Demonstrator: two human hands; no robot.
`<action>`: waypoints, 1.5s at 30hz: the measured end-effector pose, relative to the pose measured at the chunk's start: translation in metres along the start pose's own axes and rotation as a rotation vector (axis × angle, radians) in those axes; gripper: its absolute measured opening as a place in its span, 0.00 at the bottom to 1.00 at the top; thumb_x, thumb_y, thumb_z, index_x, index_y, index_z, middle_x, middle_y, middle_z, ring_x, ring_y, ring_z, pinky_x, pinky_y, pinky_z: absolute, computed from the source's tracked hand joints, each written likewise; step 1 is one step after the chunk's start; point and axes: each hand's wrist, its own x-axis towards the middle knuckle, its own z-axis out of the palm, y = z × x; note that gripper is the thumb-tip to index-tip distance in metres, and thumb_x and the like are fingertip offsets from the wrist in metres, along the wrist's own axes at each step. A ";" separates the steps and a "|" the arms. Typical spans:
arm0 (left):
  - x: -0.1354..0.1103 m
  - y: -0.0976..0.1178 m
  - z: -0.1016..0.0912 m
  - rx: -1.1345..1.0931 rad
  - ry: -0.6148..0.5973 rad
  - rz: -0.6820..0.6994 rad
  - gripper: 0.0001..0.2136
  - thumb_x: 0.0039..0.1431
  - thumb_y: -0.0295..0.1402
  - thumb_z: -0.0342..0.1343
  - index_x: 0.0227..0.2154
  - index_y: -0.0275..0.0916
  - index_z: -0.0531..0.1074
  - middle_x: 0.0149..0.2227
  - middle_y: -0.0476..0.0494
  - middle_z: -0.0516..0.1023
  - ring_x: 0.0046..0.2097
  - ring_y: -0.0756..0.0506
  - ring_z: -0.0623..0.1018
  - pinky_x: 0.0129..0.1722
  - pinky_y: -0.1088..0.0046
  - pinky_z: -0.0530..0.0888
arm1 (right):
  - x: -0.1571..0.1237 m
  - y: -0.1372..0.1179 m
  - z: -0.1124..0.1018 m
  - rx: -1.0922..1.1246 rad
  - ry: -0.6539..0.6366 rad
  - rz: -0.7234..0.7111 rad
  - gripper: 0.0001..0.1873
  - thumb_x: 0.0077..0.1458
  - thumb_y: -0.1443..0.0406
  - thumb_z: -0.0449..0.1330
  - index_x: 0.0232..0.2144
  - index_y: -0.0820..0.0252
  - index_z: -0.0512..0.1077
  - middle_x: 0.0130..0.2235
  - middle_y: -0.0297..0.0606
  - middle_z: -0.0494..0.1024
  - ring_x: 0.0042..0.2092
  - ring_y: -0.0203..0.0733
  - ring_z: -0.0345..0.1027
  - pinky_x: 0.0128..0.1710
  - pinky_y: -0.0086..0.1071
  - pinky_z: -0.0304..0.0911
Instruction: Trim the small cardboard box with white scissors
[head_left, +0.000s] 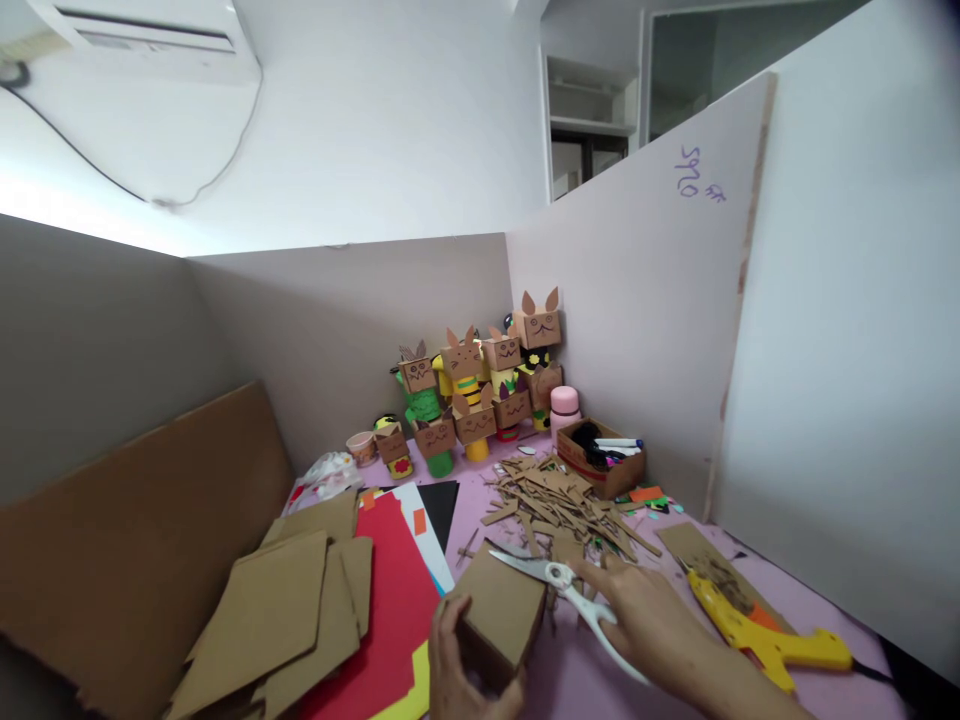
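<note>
A small brown cardboard box is gripped in my left hand, the thumb and fingers wrapped round its near sides. White-handled scissors are in my right hand, with fingers round the handles. Their metal blades lie over the top of the box; whether they touch it I cannot tell. Just beyond the box is a heap of cut cardboard strips. Left of it lies red paper, with flat cardboard sheets stacked farther left.
Cardboard animal figures stand at the back corner beside a pink bottle. An open box holds markers. A yellow glue gun lies at the right with its cord. Grey partitions enclose the pink table.
</note>
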 end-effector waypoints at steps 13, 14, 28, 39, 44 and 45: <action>-0.004 -0.004 0.004 -0.095 -0.021 -0.104 0.27 0.44 0.38 0.56 0.49 0.40 0.58 0.51 0.33 0.65 0.54 0.33 0.67 0.49 0.48 0.68 | 0.003 0.001 0.002 -0.008 -0.003 -0.017 0.23 0.46 0.73 0.53 0.46 0.56 0.70 0.40 0.46 0.78 0.41 0.51 0.73 0.38 0.34 0.63; -0.005 -0.004 0.005 -0.109 -0.019 -0.118 0.27 0.43 0.38 0.56 0.49 0.40 0.58 0.51 0.34 0.65 0.54 0.33 0.67 0.48 0.49 0.69 | 0.003 0.001 0.003 -0.009 -0.006 -0.018 0.24 0.46 0.73 0.53 0.46 0.57 0.70 0.40 0.46 0.79 0.41 0.51 0.73 0.38 0.34 0.63; -0.005 -0.001 0.005 -0.021 0.003 -0.062 0.27 0.42 0.38 0.53 0.48 0.39 0.59 0.49 0.35 0.66 0.52 0.34 0.69 0.49 0.50 0.67 | 0.004 -0.005 -0.009 -0.037 -0.009 -0.030 0.21 0.44 0.71 0.52 0.42 0.58 0.70 0.40 0.49 0.77 0.42 0.57 0.72 0.39 0.42 0.64; -0.007 0.002 0.005 -0.001 -0.001 -0.006 0.26 0.43 0.37 0.52 0.48 0.40 0.58 0.50 0.34 0.65 0.52 0.34 0.68 0.49 0.50 0.67 | 0.013 -0.014 -0.010 -0.022 -0.002 -0.027 0.24 0.42 0.70 0.53 0.45 0.56 0.69 0.39 0.50 0.79 0.41 0.58 0.73 0.36 0.41 0.64; -0.007 0.002 0.006 -0.017 -0.006 -0.042 0.26 0.43 0.37 0.53 0.49 0.40 0.58 0.50 0.34 0.65 0.53 0.34 0.68 0.49 0.51 0.68 | 0.013 -0.013 -0.009 -0.006 -0.002 -0.025 0.21 0.44 0.68 0.53 0.43 0.53 0.71 0.38 0.48 0.79 0.40 0.56 0.74 0.36 0.39 0.63; -0.007 0.002 0.006 -0.009 -0.003 -0.036 0.26 0.43 0.37 0.53 0.49 0.39 0.58 0.50 0.34 0.65 0.53 0.34 0.68 0.49 0.50 0.67 | 0.013 -0.013 -0.008 -0.003 0.001 -0.027 0.22 0.44 0.68 0.53 0.43 0.53 0.70 0.39 0.47 0.79 0.41 0.56 0.74 0.37 0.39 0.63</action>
